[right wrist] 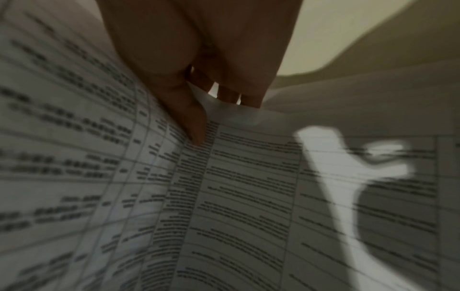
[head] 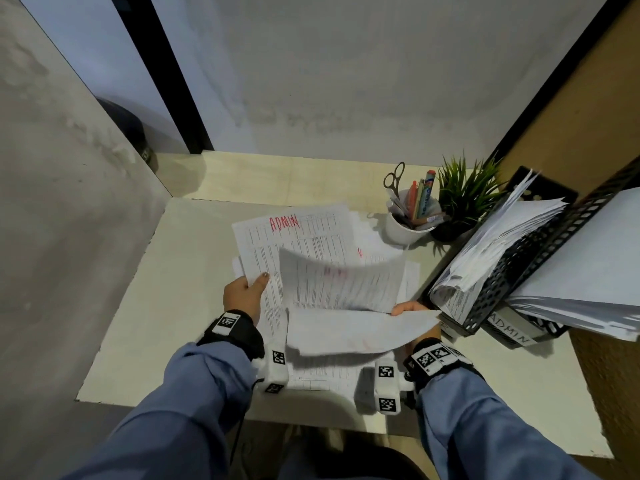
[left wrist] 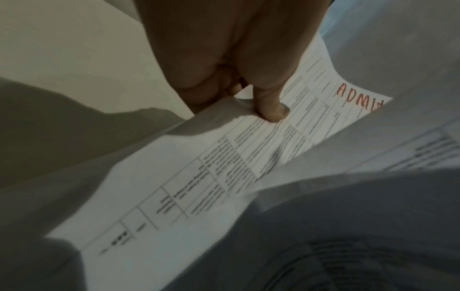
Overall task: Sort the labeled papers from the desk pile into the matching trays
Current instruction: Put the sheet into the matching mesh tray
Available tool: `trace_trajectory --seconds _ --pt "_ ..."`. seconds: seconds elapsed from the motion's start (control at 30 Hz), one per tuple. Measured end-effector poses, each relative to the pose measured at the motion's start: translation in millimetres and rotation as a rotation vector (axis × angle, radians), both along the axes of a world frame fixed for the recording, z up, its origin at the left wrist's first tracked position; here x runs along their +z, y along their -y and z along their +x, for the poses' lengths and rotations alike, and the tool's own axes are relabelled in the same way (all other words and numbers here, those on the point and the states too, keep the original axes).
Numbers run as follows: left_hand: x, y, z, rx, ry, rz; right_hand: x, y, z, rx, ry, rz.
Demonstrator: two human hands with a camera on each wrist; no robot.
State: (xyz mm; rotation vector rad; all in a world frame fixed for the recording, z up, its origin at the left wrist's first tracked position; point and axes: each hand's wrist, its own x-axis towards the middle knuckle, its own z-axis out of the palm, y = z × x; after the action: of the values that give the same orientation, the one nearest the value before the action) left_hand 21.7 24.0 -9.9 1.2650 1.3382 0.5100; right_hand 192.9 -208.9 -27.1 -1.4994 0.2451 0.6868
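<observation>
- The sheet marked ADMIN [head: 277, 244] is pinched at its near left edge by the left hand [head: 242, 297]: thumb [left wrist: 271, 110] on top, fingers beneath.
- A curled sheet [head: 343, 282] is pinched by the right hand [head: 408, 308], thumb [right wrist: 191, 122] on its printed face, fingers behind.
- Both sheets are held above the desk pile [head: 381, 258].

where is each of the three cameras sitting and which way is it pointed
Head: worn on the head, looking forward and down at the desk, trays and cup of pens; both sleeves, wrist bands and hands show.
Left wrist: looks along the left hand, its thumb pinching the ADMIN sheet.
Right wrist: looks along the right hand, its grip on a curled printed sheet.
Shared: the ADMIN sheet and left hand appear in head and left wrist views.
</observation>
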Motion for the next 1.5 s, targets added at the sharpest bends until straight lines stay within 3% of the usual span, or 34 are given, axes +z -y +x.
trace_trajectory --seconds 0.17,0.3,0.37,0.5,0.6,0.7,0.77,0.83,0.93,1.0,1.07,1.17,1.3,1.4,1.47,1.5 --pt "3 0 2 -0.011 -0.022 0.066 15 -7 -3 0.029 -0.018 -0.082" --pt "18 8 2 -0.153 -0.180 0.208 29 -26 -17 0.056 -0.224 -0.365" --pt "28 16 -1 -0.303 -0.158 0.205 26 -31 -16 0.141 -0.160 -0.223" --pt "46 27 -4 -0.681 -0.108 -0.064 55 -25 -18 0.130 -0.117 -0.001" --pt "66 26 -2 -0.572 0.044 -0.175 70 -31 -16 0.134 -0.094 0.131" --pt "89 22 -3 -0.306 0.432 -0.339 90 -33 -7 0.114 0.060 0.113" --pt "109 23 0 -0.311 0.528 -0.207 108 -36 -3 0.129 0.203 0.119" --pt "128 30 5 -0.354 0.509 0.066 126 -38 -4 0.126 0.305 0.171" --pt "135 46 14 -0.314 0.414 0.262 137 -36 -14 0.151 0.431 0.195" --pt "112 53 8 -0.329 0.230 0.326 128 -34 -26 0.207 0.420 0.129" --pt "80 59 -4 -0.392 0.071 0.262 111 -30 -41 0.261 0.321 0.040" --pt "61 71 -13 -0.423 -0.028 0.251 104 -21 -51 0.296 0.242 0.001" --pt "104 58 6 -0.429 0.041 0.404 141 -14 -23 0.286 0.651 -0.088" --pt "153 47 28 -0.513 0.100 0.567 175 -7 13 0.097 1.001 -0.303" --pt "187 45 45 -0.593 0.057 0.736 177 -2 42 -0.064 1.007 -0.577" --pt "204 47 54 -0.646 0.040 0.804 176 0 55 -0.091 0.877 -0.688"
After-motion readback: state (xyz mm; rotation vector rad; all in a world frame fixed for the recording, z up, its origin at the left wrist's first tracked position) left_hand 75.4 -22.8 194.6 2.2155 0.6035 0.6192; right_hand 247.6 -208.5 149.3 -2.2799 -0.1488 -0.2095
